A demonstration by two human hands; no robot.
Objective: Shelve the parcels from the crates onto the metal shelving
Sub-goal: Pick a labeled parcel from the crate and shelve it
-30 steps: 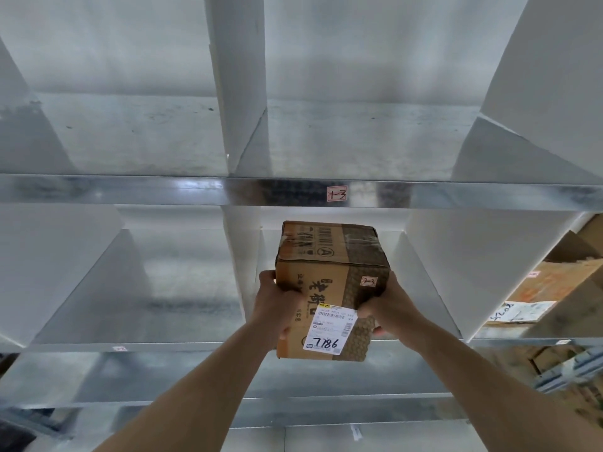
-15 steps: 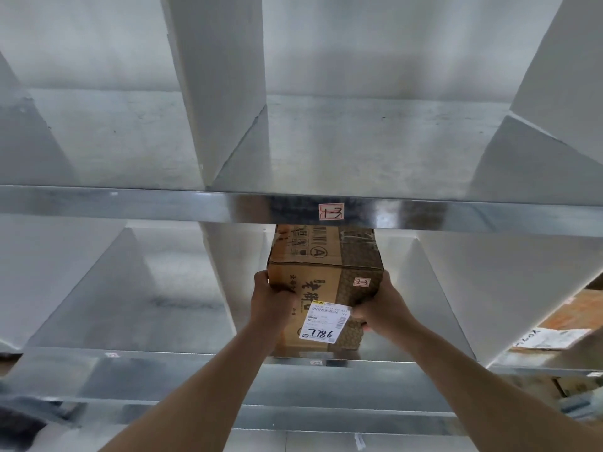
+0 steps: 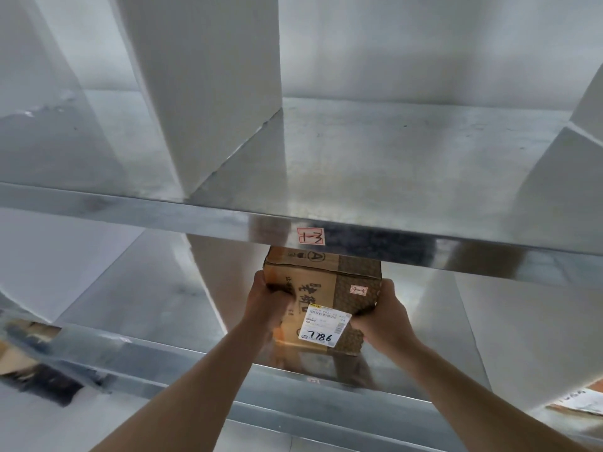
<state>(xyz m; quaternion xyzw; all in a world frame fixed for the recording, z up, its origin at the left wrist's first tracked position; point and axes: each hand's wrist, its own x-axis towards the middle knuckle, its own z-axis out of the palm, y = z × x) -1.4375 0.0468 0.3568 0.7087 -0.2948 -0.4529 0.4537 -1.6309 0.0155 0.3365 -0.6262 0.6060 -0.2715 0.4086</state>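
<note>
A brown cardboard parcel [image 3: 323, 288] with a white label reading 7786 and a small red tag 2-3 sits inside the middle bay of the second metal shelf [image 3: 287, 383]. My left hand [image 3: 267, 305] grips its left front corner. My right hand [image 3: 381, 318] grips its right front corner. The parcel's bottom rests on or just above the shelf floor; its top is partly hidden behind the front edge of the upper shelf [image 3: 195, 216].
White dividers [image 3: 208, 93] split each level into bays. A red tag 1-3 [image 3: 310, 236] marks the upper shelf edge. Another labelled parcel [image 3: 584, 402] lies in the bay at the lower right. Cardboard shows at the far left [image 3: 19, 350].
Both hands have pushed the parcel forward and deeper into the second-level bay. The camera has moved closer, so the upper shelf edge now covers more of the parcel's top.
</note>
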